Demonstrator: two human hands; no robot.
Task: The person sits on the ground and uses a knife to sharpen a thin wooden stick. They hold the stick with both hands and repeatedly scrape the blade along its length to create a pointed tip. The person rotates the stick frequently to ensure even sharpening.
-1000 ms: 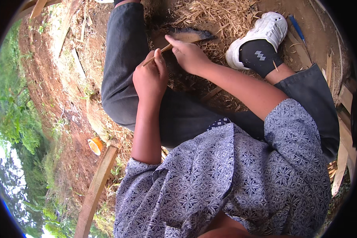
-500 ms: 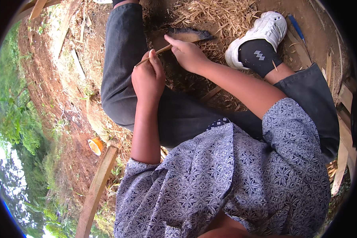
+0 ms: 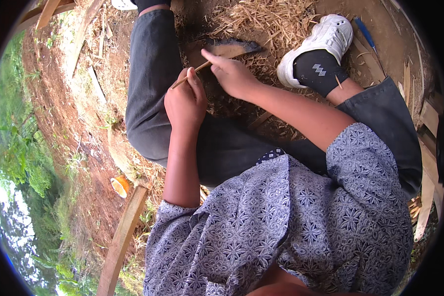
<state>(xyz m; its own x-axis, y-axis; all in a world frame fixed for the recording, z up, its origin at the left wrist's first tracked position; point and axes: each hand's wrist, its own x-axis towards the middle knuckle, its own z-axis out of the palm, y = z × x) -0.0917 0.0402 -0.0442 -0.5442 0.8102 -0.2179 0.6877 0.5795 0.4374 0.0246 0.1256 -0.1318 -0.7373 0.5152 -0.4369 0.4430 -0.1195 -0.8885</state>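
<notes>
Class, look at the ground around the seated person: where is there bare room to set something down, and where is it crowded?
Bare soil shows between the shavings pile and the blue-handled tool, past the white shoe; more lies right of that tool. Crowded: the shavings pile and the right edge, with boards.

You had a thin, straight, brown stick [image 3: 202, 65] held in your left hand [image 3: 185, 102], slanting up and rightward, its lower end showing, its upper end reaching your right hand [image 3: 233, 77].
</notes>
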